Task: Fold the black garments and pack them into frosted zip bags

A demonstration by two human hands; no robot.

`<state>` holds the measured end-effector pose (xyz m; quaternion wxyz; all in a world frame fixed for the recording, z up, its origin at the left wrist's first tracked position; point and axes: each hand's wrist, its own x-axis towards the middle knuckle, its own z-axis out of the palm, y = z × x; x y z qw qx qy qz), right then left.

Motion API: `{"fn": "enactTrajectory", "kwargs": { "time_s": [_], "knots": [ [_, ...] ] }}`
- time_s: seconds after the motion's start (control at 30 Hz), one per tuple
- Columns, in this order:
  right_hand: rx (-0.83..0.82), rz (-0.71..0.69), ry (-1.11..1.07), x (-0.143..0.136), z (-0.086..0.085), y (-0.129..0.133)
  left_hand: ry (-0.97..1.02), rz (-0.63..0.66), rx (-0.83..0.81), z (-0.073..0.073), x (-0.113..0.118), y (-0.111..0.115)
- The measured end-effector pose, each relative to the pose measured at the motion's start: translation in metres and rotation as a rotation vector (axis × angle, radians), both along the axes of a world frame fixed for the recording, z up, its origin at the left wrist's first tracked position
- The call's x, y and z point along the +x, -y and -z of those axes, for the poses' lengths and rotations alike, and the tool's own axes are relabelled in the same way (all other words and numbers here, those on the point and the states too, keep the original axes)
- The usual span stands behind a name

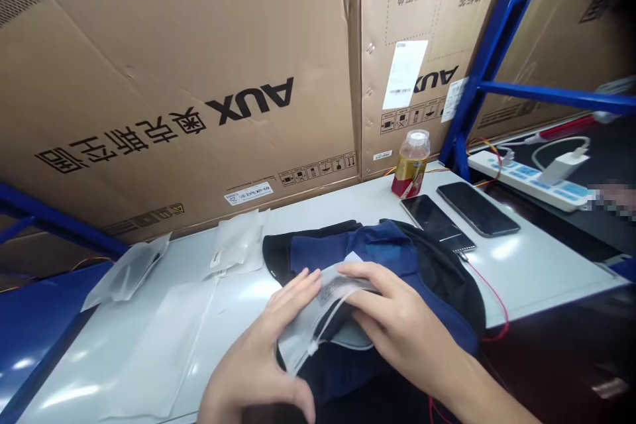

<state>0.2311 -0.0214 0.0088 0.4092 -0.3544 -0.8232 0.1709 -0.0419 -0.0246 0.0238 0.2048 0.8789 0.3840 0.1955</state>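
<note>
A translucent slider zip bag (298, 338) with something black inside is tilted between my hands, its mouth gaping along the white zip strip. My left hand (263, 358) curves around the left side of the bag, fingers on its upper part and thumb spread below. From the right, my right hand (397, 318) grips the bag's edge by the opening, its fingertips partly hidden in the plastic. Under both hands lies a navy and black cloth item (382, 245), folded or bunched on the white table (238, 305).
Several flat plastic bags, including a frosted one (233, 245), lie left. Two phones, one dark (477, 209), and a bottle (411, 162) stand or lie right. Large cartons (173, 66) and blue rack posts (497, 46) border the back. A power strip (531, 179) sits far right.
</note>
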Motion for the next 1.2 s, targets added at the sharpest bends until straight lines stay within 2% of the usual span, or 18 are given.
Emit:
{"fn": "enactTrajectory", "kwargs": {
  "time_s": [0.13, 0.27, 0.33, 0.47, 0.5, 0.57, 0.77, 0.9, 1.0, 1.1, 1.2],
  "knots": [
    [-0.166, -0.119, -0.093, 0.012, -0.002, -0.002, 0.082, -0.029, 0.087, 0.005, 0.009, -0.001],
    [-0.172, -0.139, -0.110, 0.020, -0.002, -0.002, 0.132, 0.005, 0.150, 0.006, 0.015, -0.006],
    [-0.068, -0.091, -0.072, 0.022, -0.007, 0.005, 0.133, -0.002, 0.131, 0.007, 0.014, -0.008],
    [0.301, 0.034, 0.056, 0.025, -0.023, 0.023, 0.117, -0.090, 0.129, 0.009, 0.008, -0.006],
    [0.329, 0.051, 0.064, 0.026, -0.026, 0.026, 0.113, -0.113, 0.136, 0.009, 0.007, -0.005],
    [0.282, 0.050, 0.045, 0.030, -0.026, 0.028, 0.090, -0.151, 0.148, 0.008, 0.007, -0.004],
    [0.011, -0.039, -0.012, 0.036, -0.009, 0.016, 0.013, -0.205, 0.125, 0.012, 0.007, -0.009],
    [0.044, 0.116, 0.064, 0.026, 0.001, 0.014, -0.008, -0.179, 0.093, 0.013, 0.006, 0.000],
    [0.125, 0.248, 0.133, 0.016, 0.008, 0.017, 0.030, -0.123, 0.109, 0.004, 0.011, 0.018],
    [0.130, 0.317, 0.139, 0.006, 0.016, 0.022, 0.041, -0.115, 0.201, -0.006, 0.028, 0.035],
    [0.106, 0.378, 0.100, -0.003, 0.022, 0.028, 0.008, -0.189, 0.349, -0.005, 0.053, 0.042]
  ]
}}
